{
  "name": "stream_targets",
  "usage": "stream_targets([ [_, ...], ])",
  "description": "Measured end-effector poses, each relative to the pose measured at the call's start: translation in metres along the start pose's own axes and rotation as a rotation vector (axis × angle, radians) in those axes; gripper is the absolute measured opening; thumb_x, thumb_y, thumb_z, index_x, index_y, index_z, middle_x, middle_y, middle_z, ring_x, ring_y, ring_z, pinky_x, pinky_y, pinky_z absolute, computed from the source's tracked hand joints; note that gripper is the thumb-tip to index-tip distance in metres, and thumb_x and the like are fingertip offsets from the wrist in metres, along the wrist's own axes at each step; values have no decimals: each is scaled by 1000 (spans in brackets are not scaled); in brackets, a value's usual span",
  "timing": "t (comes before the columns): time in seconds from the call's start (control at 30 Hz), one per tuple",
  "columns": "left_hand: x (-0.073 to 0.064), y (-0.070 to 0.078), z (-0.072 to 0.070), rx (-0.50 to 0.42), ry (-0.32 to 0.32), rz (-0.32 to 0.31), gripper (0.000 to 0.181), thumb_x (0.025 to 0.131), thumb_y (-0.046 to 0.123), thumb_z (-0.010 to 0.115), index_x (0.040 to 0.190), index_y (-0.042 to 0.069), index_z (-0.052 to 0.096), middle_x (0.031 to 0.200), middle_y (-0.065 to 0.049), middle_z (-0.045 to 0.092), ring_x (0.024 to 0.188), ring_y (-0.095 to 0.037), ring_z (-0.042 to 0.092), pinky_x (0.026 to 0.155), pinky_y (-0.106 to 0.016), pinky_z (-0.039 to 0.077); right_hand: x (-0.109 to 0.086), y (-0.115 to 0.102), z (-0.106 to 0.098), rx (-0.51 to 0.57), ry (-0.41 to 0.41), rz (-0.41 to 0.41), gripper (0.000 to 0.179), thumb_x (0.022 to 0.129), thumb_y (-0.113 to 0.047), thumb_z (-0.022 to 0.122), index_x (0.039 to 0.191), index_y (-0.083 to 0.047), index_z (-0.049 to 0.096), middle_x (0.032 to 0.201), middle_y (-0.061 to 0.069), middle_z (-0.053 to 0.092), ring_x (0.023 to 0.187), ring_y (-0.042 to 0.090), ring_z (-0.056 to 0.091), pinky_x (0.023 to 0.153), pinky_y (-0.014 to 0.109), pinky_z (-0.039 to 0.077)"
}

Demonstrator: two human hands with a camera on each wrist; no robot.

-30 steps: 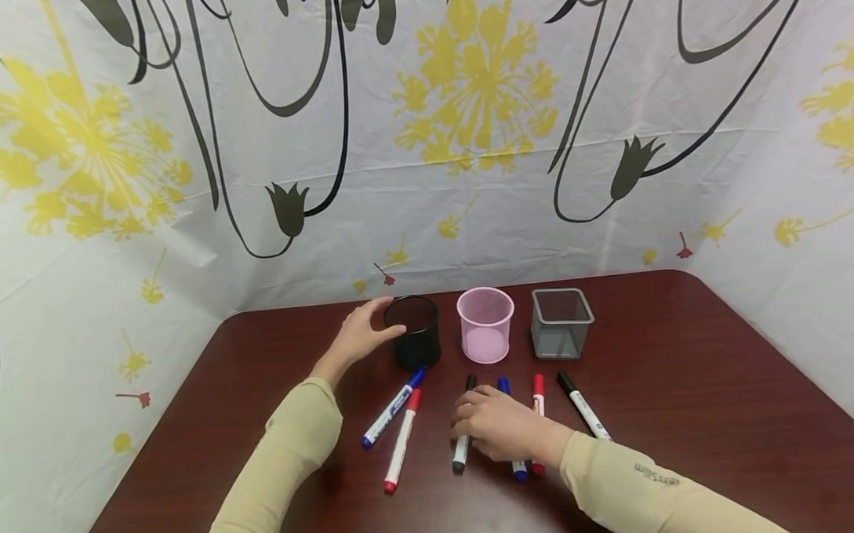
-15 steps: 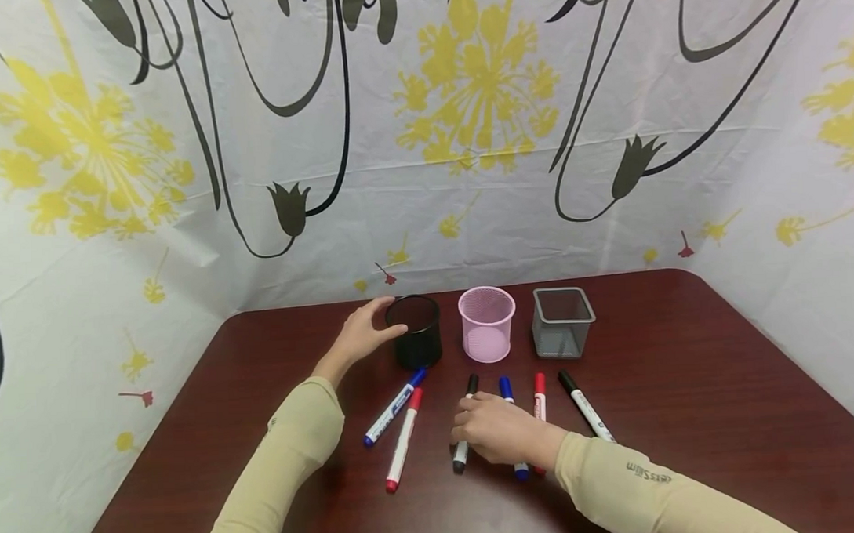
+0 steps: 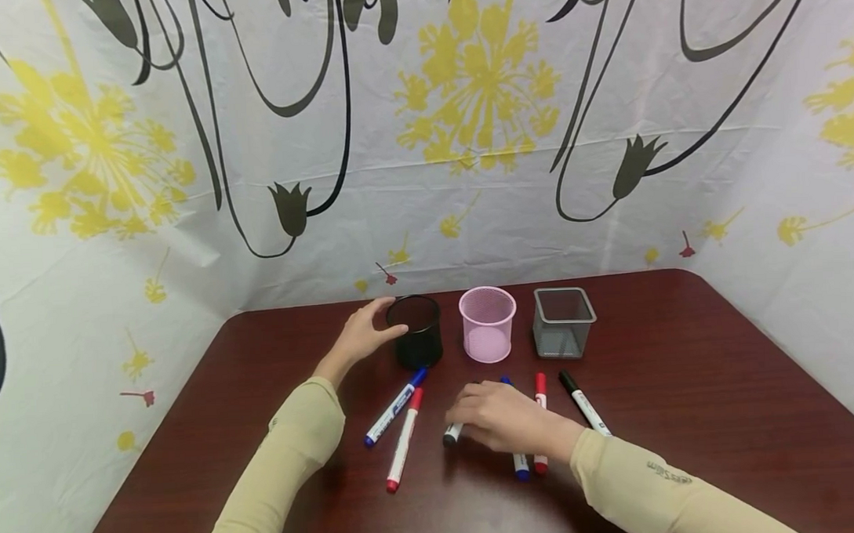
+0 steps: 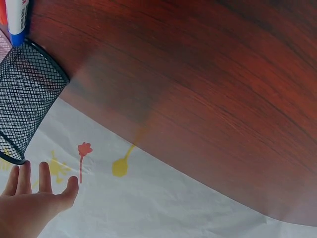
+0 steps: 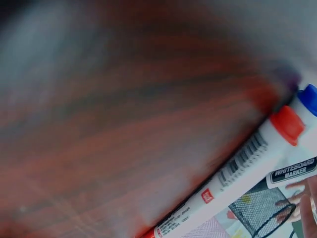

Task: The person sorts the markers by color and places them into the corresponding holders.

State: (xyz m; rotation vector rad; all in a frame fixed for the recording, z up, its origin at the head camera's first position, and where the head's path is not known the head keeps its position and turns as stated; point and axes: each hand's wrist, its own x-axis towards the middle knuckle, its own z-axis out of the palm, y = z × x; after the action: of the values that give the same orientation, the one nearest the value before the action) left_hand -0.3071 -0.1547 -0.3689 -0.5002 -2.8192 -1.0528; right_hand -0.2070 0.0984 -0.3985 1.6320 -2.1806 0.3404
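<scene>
My left hand (image 3: 362, 333) is spread beside the black mesh pen cup (image 3: 420, 347), fingertips right at its rim and thumb across its near side. In the left wrist view, the cup (image 4: 25, 94) shows beyond the loosely straight fingers (image 4: 45, 178). My right hand (image 3: 506, 417) pinches a black-ended whiteboard marker (image 3: 453, 434), mostly hidden under the fingers. Its label shows on the marker (image 5: 294, 171) in the right wrist view. Partly covered by that hand and wrist are a blue marker (image 3: 521, 465) and a red marker (image 3: 541, 461) on the table.
A pink mesh cup (image 3: 487, 335) and a grey square mesh cup (image 3: 562, 336) stand along the back of the table (image 3: 685, 383). Left of centre lie another blue marker (image 3: 395, 409) and red marker (image 3: 405, 441). Another black marker (image 3: 585, 404) lies at right. Patterned cloth (image 3: 426, 243) hangs behind.
The black marker under my right hand has been picked up and turned, its near end shifting up and left. My left hand stays at the black cup.
</scene>
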Motion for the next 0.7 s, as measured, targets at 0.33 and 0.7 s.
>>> stream_targets([
  [0.33, 1, -1, 0, -13, 3, 1, 60, 78, 35, 66, 129, 9, 44, 127, -9, 45, 116, -27, 38, 93, -44, 30, 2, 3, -22, 373, 161, 219, 23, 80, -13, 65, 103, -13, 62, 95, -8, 60, 87, 8, 55, 74, 23, 44],
  [0.7, 0, -1, 1, -19, 4, 5, 60, 78, 34, 66, 128, 9, 44, 127, -9, 45, 116, -27, 38, 93, -44, 30, 5, 2, -42, 636, 194, 525, 23, 80, -16, 66, 102, -12, 63, 92, -8, 62, 87, 11, 56, 77, 36, 44],
])
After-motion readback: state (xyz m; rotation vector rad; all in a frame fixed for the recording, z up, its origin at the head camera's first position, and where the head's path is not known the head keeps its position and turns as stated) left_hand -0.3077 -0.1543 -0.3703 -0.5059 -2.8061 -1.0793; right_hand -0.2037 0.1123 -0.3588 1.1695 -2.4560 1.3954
